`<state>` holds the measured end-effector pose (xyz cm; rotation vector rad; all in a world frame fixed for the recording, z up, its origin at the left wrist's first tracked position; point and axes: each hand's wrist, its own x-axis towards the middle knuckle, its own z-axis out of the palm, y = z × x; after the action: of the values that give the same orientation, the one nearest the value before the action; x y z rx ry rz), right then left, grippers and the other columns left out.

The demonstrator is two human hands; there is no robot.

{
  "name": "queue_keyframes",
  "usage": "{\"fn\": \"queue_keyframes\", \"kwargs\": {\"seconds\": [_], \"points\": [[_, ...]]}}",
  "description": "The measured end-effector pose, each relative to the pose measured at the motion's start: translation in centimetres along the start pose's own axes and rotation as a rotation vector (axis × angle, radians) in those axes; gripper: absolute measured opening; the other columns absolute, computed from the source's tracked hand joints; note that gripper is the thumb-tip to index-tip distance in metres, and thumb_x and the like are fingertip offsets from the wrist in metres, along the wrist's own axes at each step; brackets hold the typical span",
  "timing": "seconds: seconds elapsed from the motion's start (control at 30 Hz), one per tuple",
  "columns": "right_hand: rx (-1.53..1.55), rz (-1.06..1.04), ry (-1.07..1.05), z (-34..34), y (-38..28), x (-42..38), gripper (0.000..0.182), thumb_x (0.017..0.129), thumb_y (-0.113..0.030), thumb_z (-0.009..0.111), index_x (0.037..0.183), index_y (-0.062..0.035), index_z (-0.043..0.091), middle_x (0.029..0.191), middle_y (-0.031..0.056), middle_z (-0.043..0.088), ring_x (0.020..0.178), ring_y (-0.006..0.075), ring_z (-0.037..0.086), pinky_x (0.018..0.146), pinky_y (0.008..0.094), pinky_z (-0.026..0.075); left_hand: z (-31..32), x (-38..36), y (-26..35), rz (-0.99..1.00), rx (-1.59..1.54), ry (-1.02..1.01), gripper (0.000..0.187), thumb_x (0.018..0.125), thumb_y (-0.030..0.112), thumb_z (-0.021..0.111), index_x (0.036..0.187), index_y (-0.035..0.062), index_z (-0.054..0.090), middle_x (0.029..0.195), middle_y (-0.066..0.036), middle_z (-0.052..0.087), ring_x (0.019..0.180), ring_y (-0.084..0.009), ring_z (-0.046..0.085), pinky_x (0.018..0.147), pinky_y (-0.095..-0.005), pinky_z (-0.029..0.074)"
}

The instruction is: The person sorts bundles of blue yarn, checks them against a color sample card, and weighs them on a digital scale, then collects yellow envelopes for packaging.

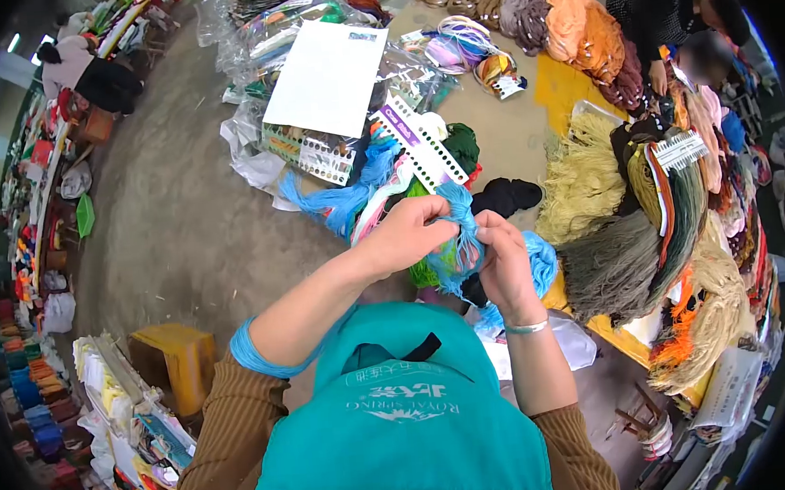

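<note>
In the head view, my left hand (414, 232) pinches a bundle of light blue embroidery thread (459, 206) near its gathered middle. My right hand (505, 260) grips the same bundle from the other side with closed fingertips. Loose strands hang below, over green and pink thread. More blue thread (259, 350) is looped around my left forearm. Just beyond my hands lies a white punched card (417, 143) with coloured threads tied along its edge. A blue hank (352, 193) trails left of it, and a black hank (507, 197) lies to the right.
A white sheet (326, 78) rests on plastic-wrapped thread packs. Yellow-green hanks (579, 177) and grey ones (619, 256) are heaped on the right. Another person (672, 11) works at the far right, and one more (89, 70) bends at the far left. A yellow stool (175, 365) stands lower left.
</note>
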<state>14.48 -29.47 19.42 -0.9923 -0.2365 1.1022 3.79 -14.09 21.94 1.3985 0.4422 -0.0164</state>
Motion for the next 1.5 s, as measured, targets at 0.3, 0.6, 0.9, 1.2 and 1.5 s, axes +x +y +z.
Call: {"fn": "queue_keyframes", "kwargs": {"seconds": [0.3,0.6,0.9,1.2,1.5], "points": [[-0.497,-0.12,-0.066,4.4,-0.3,-2.2,0.022,0.085,-0.013,0.065,0.102,-0.0001,0.06,0.083,-0.0015,0.063,0.063,0.0038,0.049,0.055,0.0203,0.036,-2.2,-3.5,0.7,0.101,0.22,-0.001,0.011,0.084,0.009,0.055,0.077,0.0039,0.05,0.067,0.002,0.051,0.066,-0.0052,0.051,0.056,-0.025,0.041],[-0.221,0.007,-0.173,9.0,2.4,-3.5,0.015,0.089,-0.018,0.062,0.086,-0.0028,0.06,0.067,-0.0037,0.051,0.058,0.0063,0.044,0.055,0.023,0.036,-6.2,-11.1,2.0,-0.116,-0.129,-0.116,0.016,0.086,0.012,0.052,0.074,0.0132,0.042,0.062,0.008,0.033,0.053,-0.0035,0.032,0.047,-0.0224,0.028],[-0.448,0.026,-0.211,11.4,1.8,-5.2,0.023,0.091,-0.021,0.061,0.08,-0.0015,0.065,0.053,-0.006,0.041,0.046,0.0044,0.03,0.045,0.023,0.022,-14.2,-17.7,0.8,-0.072,-0.062,-0.083,0.008,0.079,0.015,0.053,0.073,0.0092,0.054,0.056,0.008,0.035,0.046,-0.0032,0.028,0.041,-0.0227,0.019],[0.282,-0.014,-0.392,12.7,0.2,-7.1,0.024,0.101,-0.028,0.046,0.092,-0.0073,0.053,0.053,-0.0066,0.026,0.044,0.0053,0.024,0.04,0.0225,0.021,-22.6,-20.4,-2.1,0.398,0.227,0.304,0.024,0.085,0.022,0.054,0.097,0.004,0.064,0.089,-0.003,0.062,0.081,-0.0136,0.058,0.068,-0.0303,0.048],[-0.51,0.202,-0.754,31.9,18.2,-9.1,0.053,0.079,-0.01,0.071,0.128,0.0006,0.053,0.124,0.0116,0.062,0.066,0.0081,0.057,0.053,0.0222,0.048,-23.4,-16.8,4.6,0.347,0.353,0.523,0.03,0.088,0.028,0.06,0.098,0.0005,0.07,0.093,-0.005,0.07,0.087,-0.0121,0.063,0.079,-0.0269,0.048]]}}
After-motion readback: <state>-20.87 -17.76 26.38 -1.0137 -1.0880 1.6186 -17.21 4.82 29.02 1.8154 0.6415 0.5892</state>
